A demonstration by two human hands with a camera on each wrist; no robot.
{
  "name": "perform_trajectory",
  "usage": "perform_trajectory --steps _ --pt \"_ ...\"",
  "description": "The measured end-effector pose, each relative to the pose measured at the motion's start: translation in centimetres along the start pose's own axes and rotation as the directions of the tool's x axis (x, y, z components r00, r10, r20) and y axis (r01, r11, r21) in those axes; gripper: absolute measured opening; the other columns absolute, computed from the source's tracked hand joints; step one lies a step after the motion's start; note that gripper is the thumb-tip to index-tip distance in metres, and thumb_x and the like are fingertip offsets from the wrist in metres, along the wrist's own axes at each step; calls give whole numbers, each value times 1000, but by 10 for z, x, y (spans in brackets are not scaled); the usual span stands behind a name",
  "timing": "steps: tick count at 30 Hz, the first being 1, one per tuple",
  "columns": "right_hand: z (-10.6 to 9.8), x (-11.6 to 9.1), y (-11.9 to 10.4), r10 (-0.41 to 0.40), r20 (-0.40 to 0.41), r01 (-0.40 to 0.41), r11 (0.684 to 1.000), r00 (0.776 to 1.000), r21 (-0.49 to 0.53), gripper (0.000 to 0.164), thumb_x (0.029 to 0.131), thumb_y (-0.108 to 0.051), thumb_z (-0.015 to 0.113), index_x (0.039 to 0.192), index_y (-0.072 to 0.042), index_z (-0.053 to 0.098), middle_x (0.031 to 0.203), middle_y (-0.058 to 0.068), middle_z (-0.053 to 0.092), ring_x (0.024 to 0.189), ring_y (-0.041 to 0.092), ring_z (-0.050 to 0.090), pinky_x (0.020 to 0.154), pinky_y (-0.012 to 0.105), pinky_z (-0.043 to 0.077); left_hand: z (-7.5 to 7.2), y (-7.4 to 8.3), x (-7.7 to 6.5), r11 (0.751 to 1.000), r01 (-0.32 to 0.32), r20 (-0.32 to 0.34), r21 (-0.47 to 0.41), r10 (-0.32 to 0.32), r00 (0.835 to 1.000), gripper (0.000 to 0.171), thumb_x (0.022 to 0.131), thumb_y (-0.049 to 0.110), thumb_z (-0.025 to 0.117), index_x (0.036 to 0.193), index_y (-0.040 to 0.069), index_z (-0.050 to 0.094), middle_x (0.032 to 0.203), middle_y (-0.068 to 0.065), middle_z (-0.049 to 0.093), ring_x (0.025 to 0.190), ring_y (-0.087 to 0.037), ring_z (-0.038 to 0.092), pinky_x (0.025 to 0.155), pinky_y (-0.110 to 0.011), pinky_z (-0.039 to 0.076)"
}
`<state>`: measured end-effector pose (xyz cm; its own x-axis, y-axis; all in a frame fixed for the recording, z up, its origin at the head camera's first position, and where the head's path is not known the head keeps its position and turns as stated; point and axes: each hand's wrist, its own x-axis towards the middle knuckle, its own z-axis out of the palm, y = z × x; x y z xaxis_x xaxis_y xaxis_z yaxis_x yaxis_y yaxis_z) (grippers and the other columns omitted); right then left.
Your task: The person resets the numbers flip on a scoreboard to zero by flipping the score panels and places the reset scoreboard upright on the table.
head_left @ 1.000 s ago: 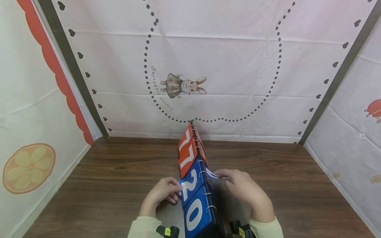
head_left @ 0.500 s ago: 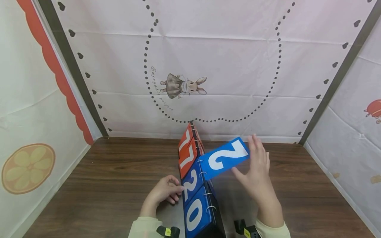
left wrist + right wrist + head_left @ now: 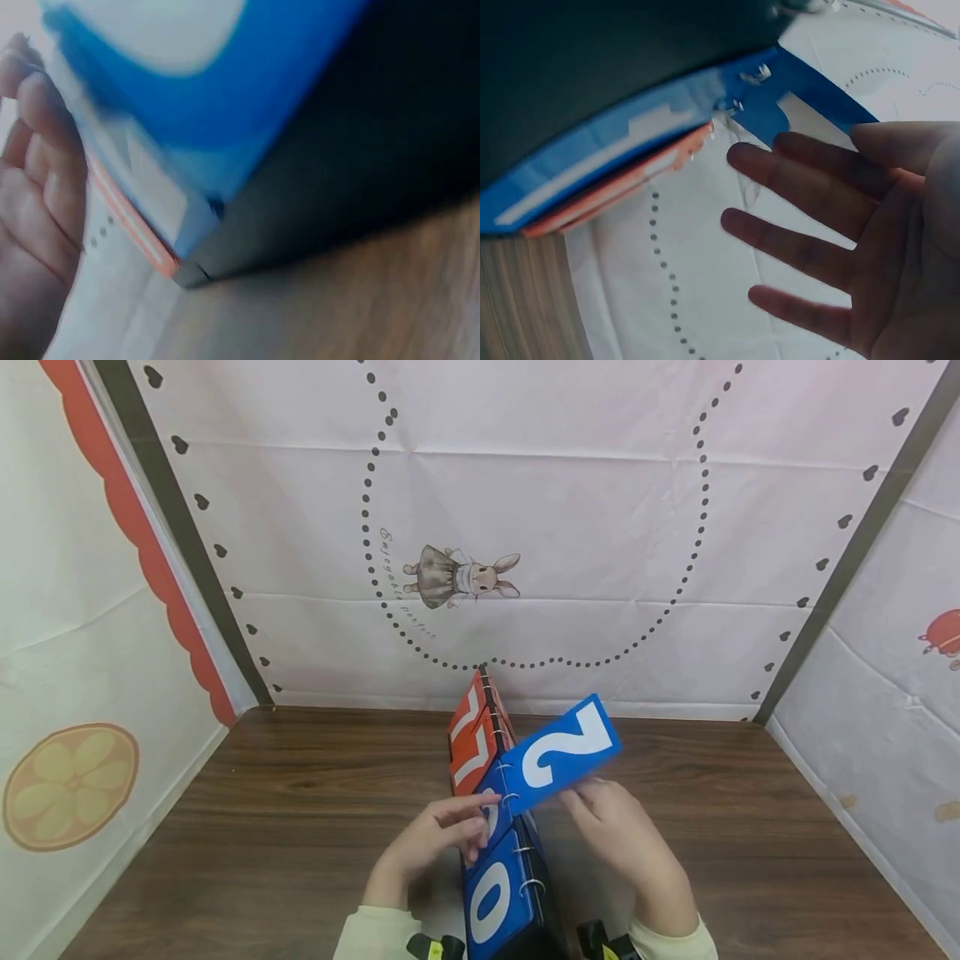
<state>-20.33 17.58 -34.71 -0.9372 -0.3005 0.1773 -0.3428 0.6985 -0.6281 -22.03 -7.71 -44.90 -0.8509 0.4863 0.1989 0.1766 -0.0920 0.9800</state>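
A flip scoreboard [image 3: 551, 893] with ring-bound number cards stands lengthwise on the table, a blue 0 card [image 3: 491, 902] at its near end. One blue card [image 3: 562, 752] with a white 2 is swung up to the right, hanging on its rings. My right hand [image 3: 622, 831] pinches this card's lower edge between thumb and index finger; its other fingers are spread in the right wrist view. My left hand [image 3: 435, 839] rests on the left face, index finger extended toward the rings [image 3: 510, 798], partly covering the blue card beneath. In the left wrist view its fingers [image 3: 49, 112] are loosely bent.
Red number cards [image 3: 472, 752] fill the scoreboard's far end. The wooden table [image 3: 315, 777] extends on both sides. A white printed cloth [image 3: 600, 543] hangs at the back, with more cloth walls left and right. Camera straps [image 3: 435, 947] sit on both wrists.
The right hand has swung a blue card up from the right side and now pinches its lower edge. The left hand has moved right and forward, toward the rings.
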Motion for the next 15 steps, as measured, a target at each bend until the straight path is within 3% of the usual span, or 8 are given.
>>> perform_trajectory --steps 3,6,11,15 --pt "6 2 -1 -113 6 112 992 994 52 28 96 -23 50 118 -11 62 111 3 64 98 21 61 84 47 48 5 7 2 998 44 7 44 -44 999 38 95 21 51 132 11 51 80 -8 58 68 -16 59 72 -33 52" --pt "10 5 -1 -211 38 206 974 977 97 32 97 -25 48 124 -12 59 119 6 61 110 25 56 90 50 44 5 9 2 996 59 -13 61 -58 998 38 95 20 51 131 8 52 82 -13 57 69 -18 59 70 -32 52" --pt "13 7 -5 -249 127 233 964 960 128 34 97 -31 47 127 -18 56 131 7 53 120 25 49 93 51 41 3 5 3 996 74 2 50 -74 997 37 96 19 50 130 5 51 87 -14 59 73 -20 60 72 -36 53" --pt "15 8 -8 -290 130 279 955 948 100 32 96 -25 51 127 -18 56 130 5 54 122 25 47 94 51 40 1 4 3 998 54 22 43 -55 998 37 96 20 49 129 5 51 88 -10 61 74 -20 61 73 -36 53"
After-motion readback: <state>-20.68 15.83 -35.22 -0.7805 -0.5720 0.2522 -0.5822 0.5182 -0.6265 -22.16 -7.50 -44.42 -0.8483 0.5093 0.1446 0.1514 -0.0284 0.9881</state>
